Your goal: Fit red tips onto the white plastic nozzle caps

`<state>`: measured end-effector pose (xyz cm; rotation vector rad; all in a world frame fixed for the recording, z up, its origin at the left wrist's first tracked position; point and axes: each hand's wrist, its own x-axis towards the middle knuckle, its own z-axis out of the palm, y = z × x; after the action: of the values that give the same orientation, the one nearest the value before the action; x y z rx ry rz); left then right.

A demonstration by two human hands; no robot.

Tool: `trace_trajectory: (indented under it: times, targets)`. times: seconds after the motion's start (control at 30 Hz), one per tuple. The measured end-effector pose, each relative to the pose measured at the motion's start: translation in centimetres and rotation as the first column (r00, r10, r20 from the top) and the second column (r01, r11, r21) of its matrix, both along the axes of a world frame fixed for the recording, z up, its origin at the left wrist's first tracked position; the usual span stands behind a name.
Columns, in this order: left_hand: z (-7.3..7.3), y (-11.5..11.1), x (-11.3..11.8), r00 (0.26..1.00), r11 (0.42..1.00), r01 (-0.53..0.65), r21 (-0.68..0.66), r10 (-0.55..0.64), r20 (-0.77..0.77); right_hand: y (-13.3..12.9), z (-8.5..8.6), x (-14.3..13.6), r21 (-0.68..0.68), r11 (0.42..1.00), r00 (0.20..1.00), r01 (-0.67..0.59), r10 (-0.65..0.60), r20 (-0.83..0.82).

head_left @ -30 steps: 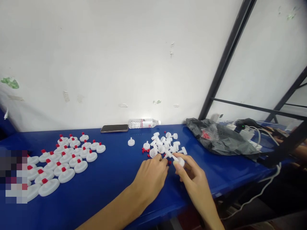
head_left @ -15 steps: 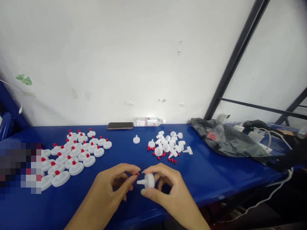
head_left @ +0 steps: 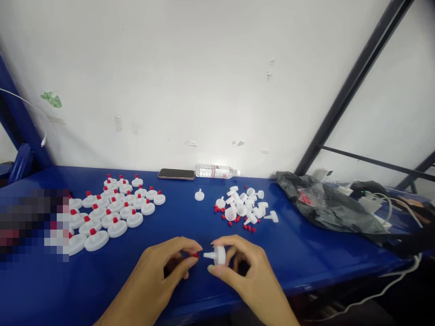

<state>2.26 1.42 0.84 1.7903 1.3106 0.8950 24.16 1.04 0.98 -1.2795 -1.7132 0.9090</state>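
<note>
Between thumb and finger, my left hand (head_left: 166, 271) pinches a small red tip cap (head_left: 195, 255). My right hand (head_left: 248, 271) grips a white nozzle cap (head_left: 219, 256) by its round base, its thin spout pointing left at the red cap; a small gap separates the two. Beyond my hands lies a loose pile of white nozzle caps (head_left: 242, 210) with small red caps (head_left: 230, 223) scattered around it. One white cap without a red tip (head_left: 199, 195) stands alone left of the pile. At left, several white caps with red tips (head_left: 117, 227) stand grouped together.
A phone (head_left: 176, 174) and a clear plastic bottle (head_left: 215, 171) lie by the wall at the back of the blue table (head_left: 190, 299). A black plastic bag (head_left: 336, 210) holding a clear bag of red pieces (head_left: 311, 198) lies at right, near white cables (head_left: 387, 208).
The camera view has shifted slightly, moving the table items rightward in the picture. The red cap now shows more between my left fingertips, and both hands keep their holds.
</note>
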Motion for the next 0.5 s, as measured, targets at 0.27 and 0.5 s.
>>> trace_trajectory:
  times: [0.27,0.5]
  targets:
    - [0.51,-0.60,0.38,0.996,0.949,0.067,0.308,-0.045,-0.077,-0.03,0.15,0.07,-0.006,0.999,0.996,-0.035,0.036,0.084]
    - [0.58,-0.58,0.55,0.993,0.924,0.106,0.368,-0.076,-0.095,-0.04,0.22,0.15,-0.007,0.999,0.998,-0.039,0.039,0.053]
